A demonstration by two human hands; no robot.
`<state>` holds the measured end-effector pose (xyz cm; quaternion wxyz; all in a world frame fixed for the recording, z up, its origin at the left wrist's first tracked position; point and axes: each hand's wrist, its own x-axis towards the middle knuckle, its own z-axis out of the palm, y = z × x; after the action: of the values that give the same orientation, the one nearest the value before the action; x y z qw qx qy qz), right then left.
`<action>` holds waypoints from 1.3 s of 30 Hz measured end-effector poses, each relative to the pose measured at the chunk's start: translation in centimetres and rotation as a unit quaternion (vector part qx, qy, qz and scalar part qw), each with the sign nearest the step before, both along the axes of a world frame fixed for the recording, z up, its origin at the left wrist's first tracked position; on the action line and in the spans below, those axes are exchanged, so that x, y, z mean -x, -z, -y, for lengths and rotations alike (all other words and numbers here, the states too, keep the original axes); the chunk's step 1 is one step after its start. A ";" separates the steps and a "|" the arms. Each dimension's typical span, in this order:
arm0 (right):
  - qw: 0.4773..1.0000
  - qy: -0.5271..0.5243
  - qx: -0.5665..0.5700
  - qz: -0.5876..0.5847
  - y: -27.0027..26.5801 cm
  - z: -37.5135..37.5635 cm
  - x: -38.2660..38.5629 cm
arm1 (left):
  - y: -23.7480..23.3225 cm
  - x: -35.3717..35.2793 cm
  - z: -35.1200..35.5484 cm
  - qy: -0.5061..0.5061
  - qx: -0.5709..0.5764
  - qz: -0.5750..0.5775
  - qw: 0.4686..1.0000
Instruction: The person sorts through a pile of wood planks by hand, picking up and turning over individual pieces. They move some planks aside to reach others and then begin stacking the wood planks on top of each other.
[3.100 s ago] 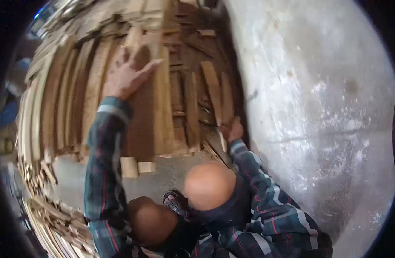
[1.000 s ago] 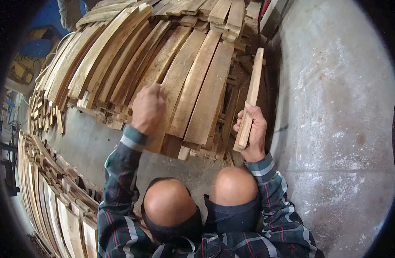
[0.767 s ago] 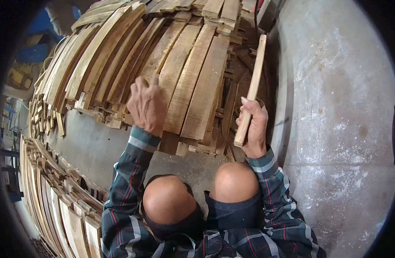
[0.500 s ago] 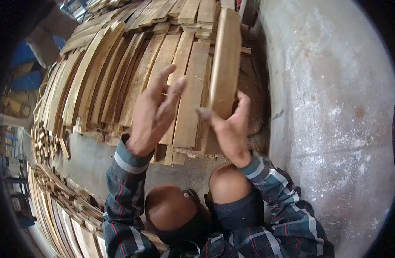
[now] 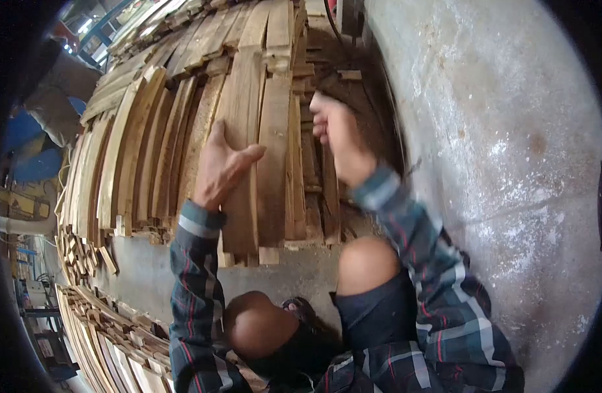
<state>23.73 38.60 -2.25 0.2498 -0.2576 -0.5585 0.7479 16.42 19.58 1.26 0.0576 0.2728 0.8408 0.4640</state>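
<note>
A wooden plank (image 5: 243,88) lies lengthwise on top of the stack in front of me. My left hand (image 5: 223,165) spans it, with the fingers along its left edge and the thumb across to its right edge. To the right of that plank is another board (image 5: 272,157), flat and close beside it. My right hand (image 5: 340,134) is raised over the right end of the stack, slightly blurred. Its fingers are curled in and nothing shows in them. Under it are lower, narrower wood pieces (image 5: 330,190).
Several upright-edged boards (image 5: 134,154) fill the stack's left side. More planks (image 5: 212,33) lie beyond. A pale, stained concrete surface (image 5: 491,164) runs along the right. Another wood stack (image 5: 111,327) is at lower left. My knees (image 5: 369,265) are close to the near edge.
The plank that stood tilted in my right hand is no longer there. My left hand now lies on a plank atop the stack. My right hand has risen and its fingers have curled.
</note>
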 end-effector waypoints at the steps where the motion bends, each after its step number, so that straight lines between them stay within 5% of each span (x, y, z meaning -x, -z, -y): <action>1: 0.995 -0.039 0.080 0.051 -1.1 -2.5 1.0 | 0.0 0.2 -0.2 0.010 0.011 0.001 1.000; 2: 0.975 -0.093 0.183 0.080 -0.4 -5.7 2.3 | -0.1 0.1 -0.6 0.024 0.032 -0.029 0.999; 4: 0.963 -0.026 0.254 0.084 0.5 -9.0 5.2 | 0.7 0.5 -1.2 0.021 0.119 -0.119 0.986; 7: 0.984 0.014 0.006 0.178 4.0 -11.5 5.7 | 2.8 0.8 -2.2 -0.008 0.221 -0.173 0.960; 10: 0.969 0.017 0.005 0.245 12.0 -14.9 6.7 | 5.7 1.1 -2.6 -0.054 0.221 -0.236 0.945; 13: 0.822 0.019 -0.363 0.438 17.4 -14.7 5.9 | 5.1 0.7 -2.3 -0.029 0.211 -0.213 0.953; 16: 0.817 -0.122 -0.420 0.377 23.7 -15.4 5.2 | 4.6 1.2 -2.4 0.000 0.219 -0.188 0.957; 17: 0.785 -0.199 -0.362 0.462 20.1 -12.4 4.7 | 4.3 0.8 -2.7 -0.004 0.224 -0.186 0.957; 18: 0.742 -0.221 -0.450 0.445 22.8 -11.8 4.4 | 4.2 0.6 -2.8 -0.009 0.228 -0.184 0.956; 20: 0.752 -0.257 -0.494 0.353 31.3 -11.7 4.2 | 5.5 0.8 -2.9 -0.019 0.204 -0.201 0.958; 21: 0.752 -0.227 -0.506 0.356 30.7 -9.6 2.2 | 5.8 0.9 -2.9 -0.021 0.192 -0.213 0.958; 23: 0.615 -0.287 -0.642 0.357 34.5 -8.6 1.4 | 4.9 0.1 -3.0 -0.024 0.198 -0.196 0.960; 25: 0.586 -0.299 -0.641 0.396 40.7 -9.4 2.9 | 4.2 -0.2 -3.1 -0.030 0.211 -0.197 0.957; 26: 0.701 -0.225 -0.517 0.437 40.8 -8.8 2.7 | 4.0 -0.1 -3.1 -0.034 0.216 -0.203 0.954; 28: 0.806 -0.141 -0.388 0.425 41.9 -9.1 1.8 | 4.3 -0.1 -3.1 -0.043 0.223 -0.209 0.951; 31: 0.812 -0.119 -0.441 0.365 39.3 -9.8 0.0 | 4.0 -0.2 -3.3 -0.050 0.226 -0.207 0.951; 34: 0.795 -0.110 -0.465 0.373 27.3 -9.5 -2.4 | 4.8 -0.2 -2.6 -0.065 0.170 -0.253 0.950; 36: 0.848 -0.125 -0.402 0.323 24.4 -13.4 -2.9 | 2.6 -1.3 -2.1 -0.073 0.133 -0.245 0.958; 37: 0.830 -0.110 -0.450 0.310 23.6 -15.5 -2.5 | 2.0 -1.5 -2.0 -0.068 0.107 -0.246 0.961; 39: 0.892 -0.069 -0.374 0.243 16.3 -15.7 -2.6 | 1.3 -2.3 -2.1 -0.050 0.055 -0.247 0.966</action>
<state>26.36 54.28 -18.59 0.1316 -0.2798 -0.8566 0.4131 18.68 21.70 -0.07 -0.1601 0.3325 0.8658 0.3379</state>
